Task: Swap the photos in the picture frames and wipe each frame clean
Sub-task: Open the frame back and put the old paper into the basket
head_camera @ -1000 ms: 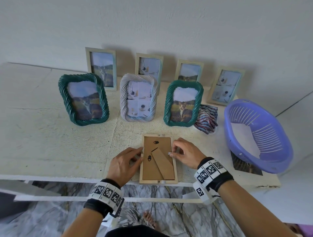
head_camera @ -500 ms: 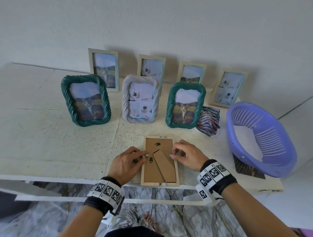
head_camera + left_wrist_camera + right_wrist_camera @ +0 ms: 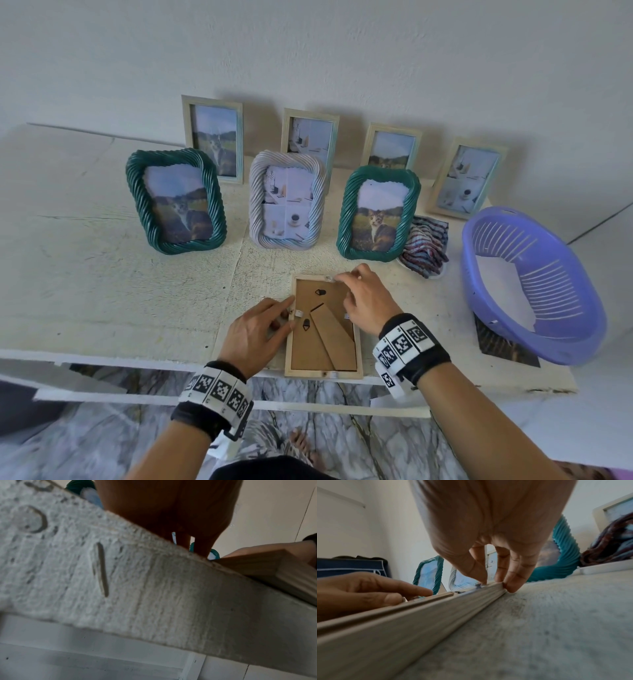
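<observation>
A pale wooden picture frame (image 3: 358, 349) (image 3: 419, 615) (image 3: 274, 568) lies face down at the table's front edge, its brown backing and fold-out stand facing up. My left hand (image 3: 290, 312) (image 3: 412, 595) rests on the frame's left edge, index finger stretched out by a small white tab. My right hand (image 3: 346, 287) (image 3: 496, 584) pinches the far right corner, thumb on top by a clip and fingers on the outer side. A striped cloth (image 3: 426, 248) lies bunched behind the frame to the right.
Two green rope-pattern frames (image 3: 133, 192) (image 3: 411, 205) and a white one (image 3: 255, 205) stand in a row, with several pale frames against the wall. A purple basket (image 3: 589, 315) sits at the right on a loose photo (image 3: 503, 346). The table's front edge (image 3: 154, 601) is right below my wrists.
My right hand has slid from the middle of the frame's right edge up to its far right corner. The left hand stays at the left edge.
</observation>
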{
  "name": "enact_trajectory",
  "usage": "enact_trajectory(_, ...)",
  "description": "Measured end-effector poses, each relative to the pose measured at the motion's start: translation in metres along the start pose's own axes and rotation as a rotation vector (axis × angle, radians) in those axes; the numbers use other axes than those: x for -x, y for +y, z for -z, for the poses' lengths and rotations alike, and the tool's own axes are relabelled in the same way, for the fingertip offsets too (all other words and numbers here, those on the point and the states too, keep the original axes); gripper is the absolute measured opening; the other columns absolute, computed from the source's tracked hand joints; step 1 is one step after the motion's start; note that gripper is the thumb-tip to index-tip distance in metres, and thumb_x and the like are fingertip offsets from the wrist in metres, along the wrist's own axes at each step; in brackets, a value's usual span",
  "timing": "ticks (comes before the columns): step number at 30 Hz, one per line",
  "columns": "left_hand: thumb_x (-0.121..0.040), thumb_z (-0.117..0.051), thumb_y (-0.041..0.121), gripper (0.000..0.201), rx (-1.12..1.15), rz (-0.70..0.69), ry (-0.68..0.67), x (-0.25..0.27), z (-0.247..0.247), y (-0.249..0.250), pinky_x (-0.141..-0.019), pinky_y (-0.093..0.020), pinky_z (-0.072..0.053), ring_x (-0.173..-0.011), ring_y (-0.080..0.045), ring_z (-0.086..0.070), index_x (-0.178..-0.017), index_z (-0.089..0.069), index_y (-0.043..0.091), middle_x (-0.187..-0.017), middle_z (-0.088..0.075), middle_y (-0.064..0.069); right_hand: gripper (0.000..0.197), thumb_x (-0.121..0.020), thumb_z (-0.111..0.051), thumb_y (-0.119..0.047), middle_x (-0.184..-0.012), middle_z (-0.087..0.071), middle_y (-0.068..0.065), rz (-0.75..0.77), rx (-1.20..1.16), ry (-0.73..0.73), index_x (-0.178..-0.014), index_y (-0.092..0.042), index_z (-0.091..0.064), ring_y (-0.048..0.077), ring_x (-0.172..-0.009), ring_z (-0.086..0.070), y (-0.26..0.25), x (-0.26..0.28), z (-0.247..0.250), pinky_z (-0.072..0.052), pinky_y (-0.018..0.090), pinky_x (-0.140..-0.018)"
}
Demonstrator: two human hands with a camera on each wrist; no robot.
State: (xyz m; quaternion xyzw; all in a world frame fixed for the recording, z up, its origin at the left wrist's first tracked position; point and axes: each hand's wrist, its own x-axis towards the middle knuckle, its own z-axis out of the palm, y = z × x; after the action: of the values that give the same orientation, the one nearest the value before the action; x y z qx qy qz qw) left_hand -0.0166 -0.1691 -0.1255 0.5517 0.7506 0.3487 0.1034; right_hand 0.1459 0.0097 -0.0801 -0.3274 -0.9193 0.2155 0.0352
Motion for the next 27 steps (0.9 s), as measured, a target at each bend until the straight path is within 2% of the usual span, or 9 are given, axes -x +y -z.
enact_trajectory(6,-0.091,-0.044,0.053,0.054,0.011,-0.001,-0.005,0.000,-0.001,-0.001,-0.060,-0.006,-0.039,-0.073,0.000,-0.058,-0.131,-0.060,0.021,-0.097,-0.060,0.015,0.054,-0.086,-0.053,-0.003,-0.118,-0.039,0.006,0.021,-0.037,-0.037,-0.135,-0.025,-0.055,0.022,-0.105,-0.042,0.002,0.011,-0.004,-0.032,0.018,-0.091)
enact_trajectory(9,-0.091,-0.044,0.053,0.054,0.014,-0.003,-0.007,-0.001,-0.001,-0.001,-0.060,-0.007,-0.040,-0.073,0.001,-0.057,-0.131,-0.060,0.022,-0.097,-0.060,0.015,0.052,-0.087,-0.052,-0.004,-0.120,-0.040,0.005,0.004,-0.061,-0.043,-0.135,-0.024,-0.055,0.022,-0.107,-0.044,0.000,0.011,0.001,-0.038,0.022,-0.094)
enact_trajectory(11,-0.090,-0.044,0.054,0.054,0.018,0.001,-0.007,-0.001,-0.001,0.000,-0.060,-0.007,-0.041,-0.073,0.001,-0.057,-0.131,-0.060,0.022,-0.097,-0.061,0.015,0.047,-0.090,-0.054,-0.011,-0.124,-0.042,0.005,-0.006,-0.091,-0.035,-0.136,-0.020,-0.053,0.020,-0.111,-0.049,-0.001,0.015,0.007,-0.040,0.024,-0.096)
enact_trajectory(13,-0.090,-0.044,0.054,0.055,0.017,0.006,-0.007,-0.001,-0.001,0.000,-0.060,-0.010,-0.043,-0.073,0.000,-0.057,-0.132,-0.060,0.022,-0.098,-0.061,0.014,0.050,-0.093,-0.056,-0.027,-0.136,-0.042,0.005,-0.005,-0.126,-0.052,-0.141,-0.022,-0.043,0.020,-0.122,-0.048,-0.003,0.025,0.011,-0.039,0.024,-0.097)
enact_trajectory(14,-0.090,-0.043,0.055,0.055,0.015,0.007,-0.010,0.000,-0.001,0.000,-0.061,-0.013,-0.045,-0.074,-0.001,-0.058,-0.132,-0.060,0.022,-0.099,-0.061,0.014,0.058,-0.092,-0.057,-0.037,-0.145,-0.037,0.006,-0.007,-0.134,-0.096,-0.145,-0.027,-0.035,0.022,-0.131,-0.042,-0.005,0.032,0.011,-0.037,0.028,-0.101)
enact_trajectory(16,-0.090,-0.043,0.055,0.056,0.010,0.011,-0.011,0.000,0.000,-0.001,-0.061,-0.016,-0.047,-0.074,-0.002,-0.058,-0.132,-0.059,0.022,-0.099,-0.061,0.013,0.084,-0.084,-0.060,-0.058,-0.161,-0.010,0.006,-0.028,-0.124,-0.225,-0.151,-0.038,-0.013,0.022,-0.146,-0.020,-0.008,0.049,0.007,-0.029,0.038,-0.113)
enact_trajectory(19,-0.089,-0.042,0.056,0.057,0.006,0.021,-0.009,0.000,0.000,0.000,-0.062,-0.009,-0.039,-0.075,-0.002,-0.058,-0.133,-0.059,0.024,-0.100,-0.061,0.013,0.113,-0.068,-0.066,-0.074,-0.160,0.020,0.001,-0.038,-0.102,-0.312,-0.150,-0.045,0.006,0.018,-0.149,-0.005,-0.013,0.070,-0.004,-0.026,0.044,-0.116)
enact_trajectory(23,-0.089,-0.041,0.057,0.058,-0.004,0.021,-0.018,-0.001,0.001,0.002,-0.062,-0.006,-0.035,-0.075,0.000,-0.056,-0.133,-0.059,0.024,-0.100,-0.061,0.014,0.114,-0.067,-0.067,-0.073,-0.157,0.030,-0.004,-0.002,-0.140,-0.262,-0.151,-0.041,0.003,0.012,-0.148,0.003,-0.009,0.082,-0.017,-0.025,0.037,-0.117)
enact_trajectory(27,-0.089,-0.043,0.056,0.057,-0.010,0.023,-0.026,-0.002,0.001,0.001,-0.061,-0.006,-0.036,-0.076,0.000,-0.057,-0.133,-0.059,0.024,-0.100,-0.060,0.015,0.103,-0.070,-0.066,-0.072,-0.156,0.027,-0.009,0.057,-0.157,-0.262,-0.153,-0.035,-0.016,0.002,-0.144,0.007,0.005,0.081,-0.014,-0.018,0.032,-0.119)
